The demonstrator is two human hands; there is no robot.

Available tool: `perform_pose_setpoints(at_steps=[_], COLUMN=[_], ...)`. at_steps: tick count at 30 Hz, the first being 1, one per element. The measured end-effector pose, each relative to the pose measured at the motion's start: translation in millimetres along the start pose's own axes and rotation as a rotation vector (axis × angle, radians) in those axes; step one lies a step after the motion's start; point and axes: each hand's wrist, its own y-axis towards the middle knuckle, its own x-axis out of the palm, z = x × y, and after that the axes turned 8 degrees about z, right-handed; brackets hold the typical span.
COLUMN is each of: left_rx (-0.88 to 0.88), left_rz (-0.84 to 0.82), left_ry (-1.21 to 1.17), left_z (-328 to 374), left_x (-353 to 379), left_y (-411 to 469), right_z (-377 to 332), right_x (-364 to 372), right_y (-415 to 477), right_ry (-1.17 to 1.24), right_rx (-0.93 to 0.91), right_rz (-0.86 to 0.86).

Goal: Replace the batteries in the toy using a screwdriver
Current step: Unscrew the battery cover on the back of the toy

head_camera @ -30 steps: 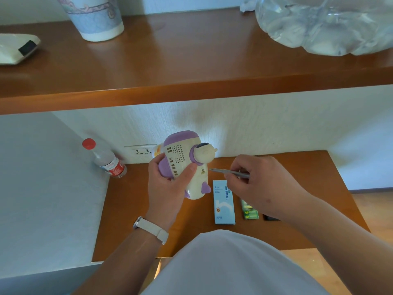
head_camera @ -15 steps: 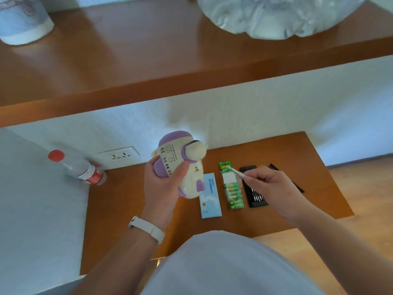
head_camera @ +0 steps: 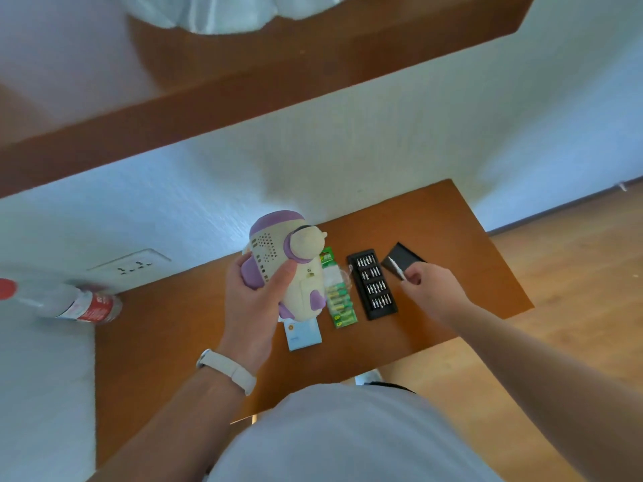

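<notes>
Swinging away from the toy (head_camera: pixel 288 273), the right hand (head_camera: pixel 431 290) now pinches the screwdriver (head_camera: pixel 396 269) beside the bit tray (head_camera: pixel 374 287). The left hand (head_camera: pixel 250 307) has its fingers (head_camera: pixel 280 278) clasped round the toy above the desk (head_camera: pixel 167 325). Likely choosing a bit next.

Two hands: one left hand (head_camera: pixel 254 300), one right hand (head_camera: pixel 431 293). One toy (head_camera: pixel 299 273), one screwdriver (head_camera: pixel 396 269), one battery pack (head_camera: pixel 339 297), one blue box (head_camera: pixel 304 337) — and one bit tray (head_camera: pixel 372 283) with four rows of bits. One black lid (head_camera: pixel 405 255), one bottle (head_camera: pixel 76 304), one wall socket (head_camera: pixel 130 267).
</notes>
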Motion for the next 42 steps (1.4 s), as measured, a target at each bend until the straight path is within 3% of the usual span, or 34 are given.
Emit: perform_pose_setpoints(at_steps=[11,25,29,33,36,42], left_rx=[-0.009,-0.048,-0.034,0.003,0.022,0.107], left_rz=[0.033,0.077,0.075,0.076,0.081,0.115], left_ry=[0.058,0.025,0.022,0.018,0.002,0.023], left_z=[-14.7,-33.7,-34.7,-31.1,-26.0,-17.2], left_x=[22.8,36.6,41.5,47.6,51.1,57.0], left_y=[-20.0,-32.9,-33.7,-34.6,-35.9,-43.1], right_z=[37.0,40.0,19.2,-18.8,-47.2,-87.1], right_x=[22.0,16.4,-4.8,-33.6,-53.4,-65.4], right_y=[49.2,56.0,35.9,-1.3,-30.6,-64.0], right_ry=[-0.232,-0.229,-0.117,0.057,0.214,0.484], right_rx=[-0.056,-0.122,-0.166,-0.320,-0.407,-0.371], right_rz=[-0.055,-0.055,-0.043,-0.112,-0.073,-0.042])
